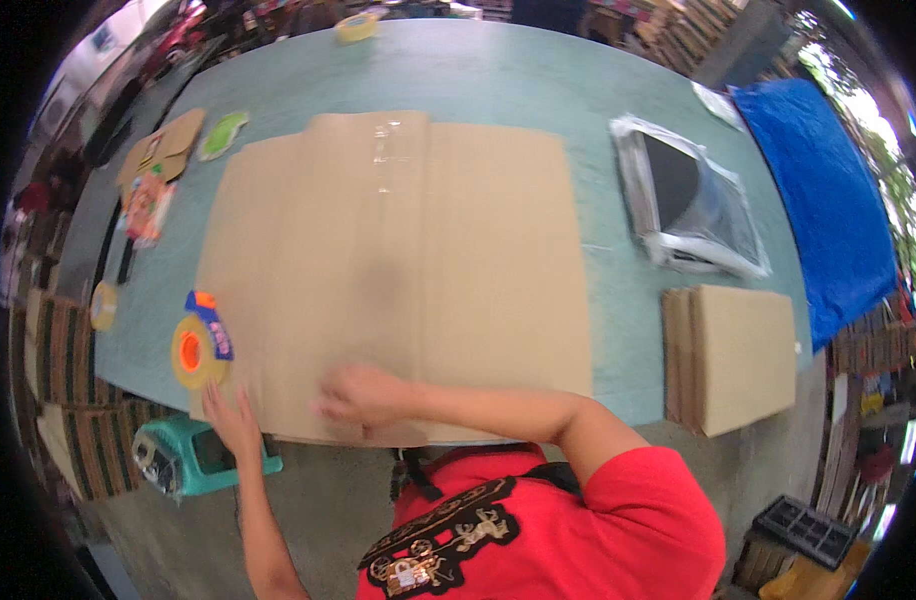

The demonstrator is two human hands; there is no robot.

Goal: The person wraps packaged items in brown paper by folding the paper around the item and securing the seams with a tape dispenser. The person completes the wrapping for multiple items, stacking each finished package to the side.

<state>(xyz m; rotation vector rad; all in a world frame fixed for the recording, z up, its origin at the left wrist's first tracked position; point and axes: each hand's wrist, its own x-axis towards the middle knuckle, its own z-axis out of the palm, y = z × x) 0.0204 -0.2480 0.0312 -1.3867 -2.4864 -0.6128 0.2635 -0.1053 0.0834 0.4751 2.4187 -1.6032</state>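
Note:
A large flat cardboard sheet (498, 260) with upright fold lines lies in front of me, its near edge at the table's front edge. A strip of clear tape (388, 150) shines near its far edge. My left hand (236, 428) is open, fingers apart, at the sheet's near left corner. Just beyond its fingertips lies a tape dispenser (216, 340) with a blue and orange body and a yellowish roll. My right hand (363, 398) is closed and blurred over the middle of the near edge; whatever it may hold is hidden.
On the right of the blue-green table (498, 75) are a plastic-wrapped dark panel (678, 190), a stack of folded cardboard (733, 350) and a blue tarp (823, 200). Tape rolls (356, 28) and packets (148, 205) lie far off and left. A teal stool (193, 460) stands below.

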